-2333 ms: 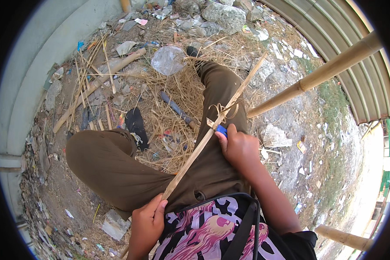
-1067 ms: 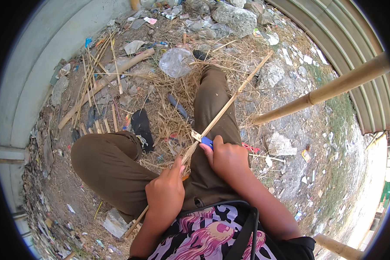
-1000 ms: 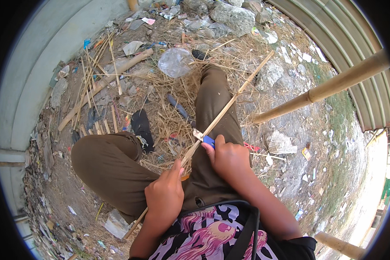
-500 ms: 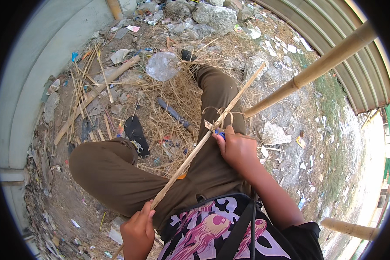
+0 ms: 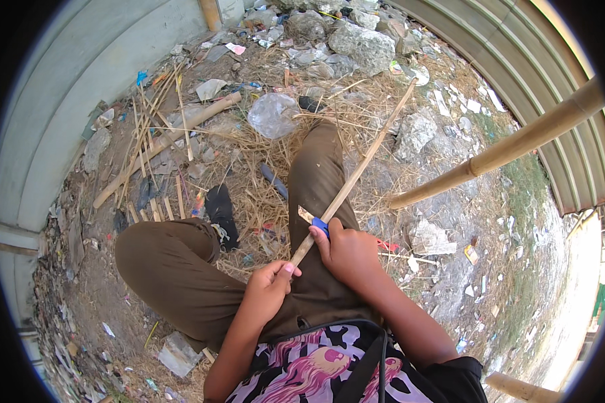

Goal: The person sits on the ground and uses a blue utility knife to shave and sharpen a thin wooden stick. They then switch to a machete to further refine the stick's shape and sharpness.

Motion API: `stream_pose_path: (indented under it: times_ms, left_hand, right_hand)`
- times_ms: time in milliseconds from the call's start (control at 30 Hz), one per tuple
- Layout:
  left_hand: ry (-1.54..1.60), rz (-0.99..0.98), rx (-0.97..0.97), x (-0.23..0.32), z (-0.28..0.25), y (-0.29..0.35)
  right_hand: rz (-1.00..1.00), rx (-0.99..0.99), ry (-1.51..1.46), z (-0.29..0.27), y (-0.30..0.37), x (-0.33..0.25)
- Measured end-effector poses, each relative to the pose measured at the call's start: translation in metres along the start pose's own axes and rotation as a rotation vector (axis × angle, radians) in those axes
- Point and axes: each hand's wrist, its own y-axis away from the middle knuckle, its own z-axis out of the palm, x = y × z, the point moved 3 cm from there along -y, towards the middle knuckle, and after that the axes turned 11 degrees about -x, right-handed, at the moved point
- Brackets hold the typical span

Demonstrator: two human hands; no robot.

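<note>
Left hand (image 5: 267, 290) pinches the stick (image 5: 364, 159), probably to steady it; right hand (image 5: 353, 252) grips the blue knife (image 5: 318, 226) across it

A pole (image 5: 501, 153) bars the upper right; at lower left, the knee (image 5: 161, 258) blocks the left hand (image 5: 267, 293) sideways. Right of centre, the gap between stick (image 5: 366, 162) and pole is open.

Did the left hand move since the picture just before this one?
Yes. The left hand has moved forward and to the right, away from the clear plastic sheet on the lower left.
</note>
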Motion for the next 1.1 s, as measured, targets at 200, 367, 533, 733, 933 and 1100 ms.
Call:
stream_pose_path:
  times_ms: [200,367,533,733,933,1100]
  left_hand:
    - [0.354,-0.242,-0.134,0.012,-0.012,-0.004]
    - [0.456,-0.241,-0.148,0.01,-0.02,-0.002]
    - [0.405,-0.264,-0.169,0.016,-0.015,0.009]
    - [0.393,-0.31,-0.17,0.018,-0.009,0.04]
    - [0.363,-0.344,-0.164,0.02,-0.009,0.069]
    - [0.318,-0.377,-0.133,0.02,-0.012,0.087]
  right_hand:
    - [-0.001,-0.033,-0.004,-0.002,0.0,0.01]
    - [0.037,-0.075,0.016,-0.004,-0.001,0.014]
    - [0.035,-0.081,0.076,-0.005,0.003,0.018]
    - [-0.048,0.0,0.191,-0.002,0.024,0.021]
    - [-0.111,0.147,0.273,0.009,0.038,0.023]
    - [-0.087,0.118,0.233,0.011,0.039,0.013]
